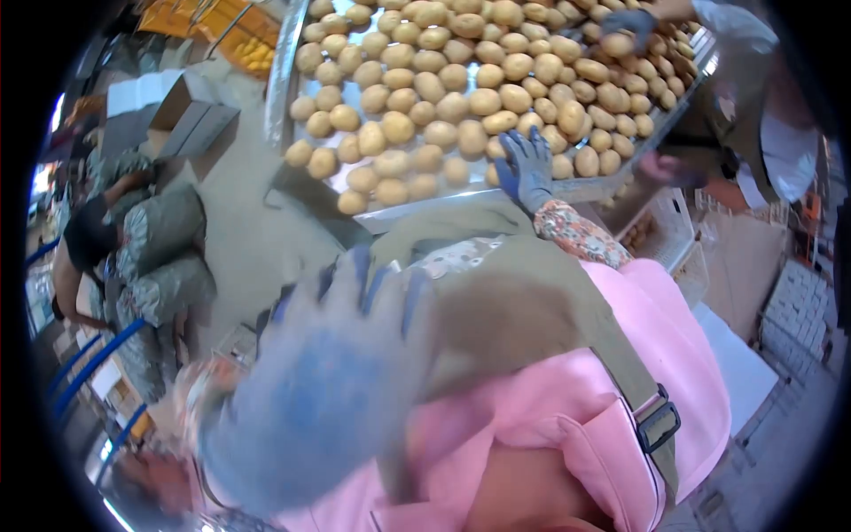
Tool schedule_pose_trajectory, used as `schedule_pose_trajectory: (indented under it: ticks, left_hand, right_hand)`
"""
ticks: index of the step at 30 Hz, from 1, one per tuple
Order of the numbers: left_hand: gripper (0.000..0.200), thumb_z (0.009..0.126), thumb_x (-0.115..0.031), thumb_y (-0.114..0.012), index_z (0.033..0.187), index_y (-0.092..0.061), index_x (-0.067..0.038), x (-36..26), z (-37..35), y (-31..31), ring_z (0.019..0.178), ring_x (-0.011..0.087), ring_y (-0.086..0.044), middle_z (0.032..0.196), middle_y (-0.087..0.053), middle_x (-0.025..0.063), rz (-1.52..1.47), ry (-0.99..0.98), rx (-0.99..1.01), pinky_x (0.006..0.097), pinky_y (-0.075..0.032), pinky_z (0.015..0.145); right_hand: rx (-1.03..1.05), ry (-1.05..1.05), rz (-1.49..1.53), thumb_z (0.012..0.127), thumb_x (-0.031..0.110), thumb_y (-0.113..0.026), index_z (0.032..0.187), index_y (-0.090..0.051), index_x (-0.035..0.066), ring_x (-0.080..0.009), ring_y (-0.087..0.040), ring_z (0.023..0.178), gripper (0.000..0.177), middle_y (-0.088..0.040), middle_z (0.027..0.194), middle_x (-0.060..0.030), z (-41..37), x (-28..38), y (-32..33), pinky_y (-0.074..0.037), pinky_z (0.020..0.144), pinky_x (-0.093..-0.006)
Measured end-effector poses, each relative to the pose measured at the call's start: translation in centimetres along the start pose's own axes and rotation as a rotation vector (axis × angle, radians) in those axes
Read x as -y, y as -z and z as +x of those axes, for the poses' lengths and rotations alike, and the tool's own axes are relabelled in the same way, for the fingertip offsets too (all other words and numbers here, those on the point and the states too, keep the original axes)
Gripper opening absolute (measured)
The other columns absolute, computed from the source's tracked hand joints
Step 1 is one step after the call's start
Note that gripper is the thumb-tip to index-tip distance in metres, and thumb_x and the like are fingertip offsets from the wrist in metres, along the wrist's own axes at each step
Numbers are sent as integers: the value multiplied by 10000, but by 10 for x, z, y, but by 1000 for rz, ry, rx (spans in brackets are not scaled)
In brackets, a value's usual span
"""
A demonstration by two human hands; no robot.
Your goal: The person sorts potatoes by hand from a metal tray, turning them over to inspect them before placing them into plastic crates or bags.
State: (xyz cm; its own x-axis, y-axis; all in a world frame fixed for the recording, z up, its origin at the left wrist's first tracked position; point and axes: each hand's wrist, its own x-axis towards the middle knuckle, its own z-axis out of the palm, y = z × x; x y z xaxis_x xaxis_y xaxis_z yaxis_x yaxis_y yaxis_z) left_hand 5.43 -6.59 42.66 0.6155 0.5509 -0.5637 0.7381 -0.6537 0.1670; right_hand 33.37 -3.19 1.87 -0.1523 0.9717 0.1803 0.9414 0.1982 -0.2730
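My left hand (310, 399), in a blue-grey glove and blurred by motion, is raised close to the camera in front of my pink top. Its fingers are spread and nothing shows in them. At the near edge of a metal sorting table (282, 84), my right hand (530, 170) lies with gloved fingers stretched out against the potatoes (428, 86). A flowered cuff covers that wrist. Potatoes lie thickly over the table, with bare shiny metal showing between some of them.
Across the right corner a co-worker's gloved hand (629, 27) is at a potato. White crates (678, 230) stand below the table on the right. At left are an open carton (191, 111), filled green sacks (164, 230) and a person bending over them.
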Motion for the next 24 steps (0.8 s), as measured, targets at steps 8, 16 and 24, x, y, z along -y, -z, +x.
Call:
schedule_pose_trajectory:
  ticks: [8, 16, 24]
  left_hand:
    - [350, 884, -237, -539, 1166, -543, -29, 2, 33, -12, 1028, 306, -567, 1072, -567, 157, -99, 66, -200, 425, -490, 843]
    - [362, 890, -239, -539, 1182, -532, -25, -15, 21, 10, 1037, 325, -561, 1098, -563, 172, -42, -143, -251, 431, -476, 862]
    - [375, 897, -242, -539, 1198, -521, -20, -6, 20, 10, 1046, 344, -554, 1124, -559, 188, -107, -209, -283, 438, -462, 881]
  right_hand:
    - [28, -3, -6, 857, 347, -576, 1267, -566, 176, -385, -339, 1330, 444, -515, 1335, -92, 0, 2, 5, -233, 1099, -512]
    - [35, -22, -37, 846, 359, -592, 1260, -554, 180, -367, -354, 1323, 452, -517, 1315, -90, 5, 5, 6, -245, 1101, -500]
    - [57, 141, -163, 778, 341, -678, 1221, -570, 71, -402, -385, 1302, 530, -533, 1290, -161, -8, 4, 11, -267, 1093, -510]
